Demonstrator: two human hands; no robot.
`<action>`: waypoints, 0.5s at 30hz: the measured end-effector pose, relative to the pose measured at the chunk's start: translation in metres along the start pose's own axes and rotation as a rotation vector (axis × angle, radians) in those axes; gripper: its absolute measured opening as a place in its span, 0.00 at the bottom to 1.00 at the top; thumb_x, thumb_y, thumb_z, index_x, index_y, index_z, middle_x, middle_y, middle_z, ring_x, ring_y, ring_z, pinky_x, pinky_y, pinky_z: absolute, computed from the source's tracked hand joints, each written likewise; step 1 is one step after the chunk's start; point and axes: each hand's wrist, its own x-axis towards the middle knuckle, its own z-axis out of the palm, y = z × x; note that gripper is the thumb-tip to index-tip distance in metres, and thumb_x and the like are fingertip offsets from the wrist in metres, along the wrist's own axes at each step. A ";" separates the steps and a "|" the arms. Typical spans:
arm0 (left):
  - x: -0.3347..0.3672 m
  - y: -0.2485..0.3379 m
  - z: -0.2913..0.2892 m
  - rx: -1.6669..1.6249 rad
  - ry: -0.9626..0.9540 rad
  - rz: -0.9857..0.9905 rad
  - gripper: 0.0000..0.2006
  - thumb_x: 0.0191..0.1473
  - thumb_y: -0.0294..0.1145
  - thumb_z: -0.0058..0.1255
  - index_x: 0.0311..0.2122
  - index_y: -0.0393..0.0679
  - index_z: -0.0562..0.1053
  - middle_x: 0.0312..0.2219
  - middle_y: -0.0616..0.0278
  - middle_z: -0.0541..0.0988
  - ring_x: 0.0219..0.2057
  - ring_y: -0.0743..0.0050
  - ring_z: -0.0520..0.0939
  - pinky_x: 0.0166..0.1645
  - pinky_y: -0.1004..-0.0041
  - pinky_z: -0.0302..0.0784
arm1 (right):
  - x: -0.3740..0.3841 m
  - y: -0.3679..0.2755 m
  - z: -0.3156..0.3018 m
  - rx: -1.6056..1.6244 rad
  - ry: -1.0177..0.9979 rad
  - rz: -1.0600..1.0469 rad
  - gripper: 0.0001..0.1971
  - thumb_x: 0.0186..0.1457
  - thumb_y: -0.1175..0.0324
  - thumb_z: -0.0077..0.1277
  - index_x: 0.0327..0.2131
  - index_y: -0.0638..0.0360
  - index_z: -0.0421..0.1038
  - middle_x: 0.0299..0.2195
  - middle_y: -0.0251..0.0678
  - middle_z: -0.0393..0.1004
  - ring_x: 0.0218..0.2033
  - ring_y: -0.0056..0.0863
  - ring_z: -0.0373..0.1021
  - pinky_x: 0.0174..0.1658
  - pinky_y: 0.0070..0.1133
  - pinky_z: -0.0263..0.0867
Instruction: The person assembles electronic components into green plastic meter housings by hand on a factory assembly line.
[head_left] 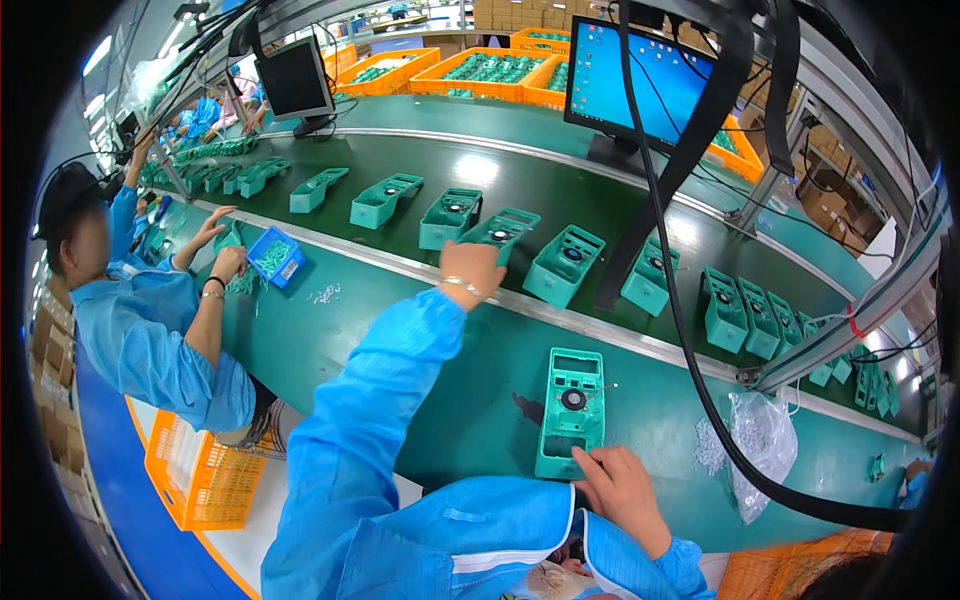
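Observation:
On the bench in front of me lies a green plastic housing with a round black part in its middle and a thin wire at its right side. My right hand grips its near right corner, fingertips over the rim. My left hand is stretched out to the conveyor, closed on the near end of another green housing, which sits tilted; its fingertips are partly hidden. Similar housings stand on either side of it, one on the left and one on the right.
A metal rail separates bench and conveyor. To the left a co-worker handles green parts beside a blue bin. A clear plastic bag lies at right, with a black cable hanging before it. Monitors stand behind.

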 end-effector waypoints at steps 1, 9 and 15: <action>0.013 0.004 0.010 0.000 0.000 0.004 0.14 0.54 0.49 0.58 0.34 0.50 0.81 0.30 0.59 0.84 0.37 0.55 0.85 0.43 0.54 0.69 | 0.001 0.001 0.000 0.000 -0.007 0.013 0.30 0.44 0.72 0.66 0.55 0.59 0.73 0.40 0.42 0.73 0.38 0.42 0.71 0.40 0.34 0.69; 0.048 0.064 0.030 -0.225 0.141 -0.044 0.20 0.62 0.54 0.49 0.49 0.53 0.79 0.36 0.59 0.84 0.41 0.54 0.83 0.51 0.52 0.68 | -0.008 0.002 -0.002 -0.041 0.026 0.009 0.29 0.46 0.69 0.65 0.54 0.58 0.74 0.40 0.38 0.73 0.38 0.38 0.72 0.38 0.33 0.69; 0.020 0.073 0.003 -0.146 -0.142 0.299 0.26 0.57 0.60 0.51 0.54 0.57 0.78 0.45 0.55 0.78 0.53 0.51 0.75 0.59 0.47 0.62 | -0.004 0.002 0.000 -0.042 0.008 0.041 0.31 0.45 0.69 0.65 0.56 0.59 0.72 0.41 0.40 0.74 0.40 0.40 0.71 0.41 0.32 0.70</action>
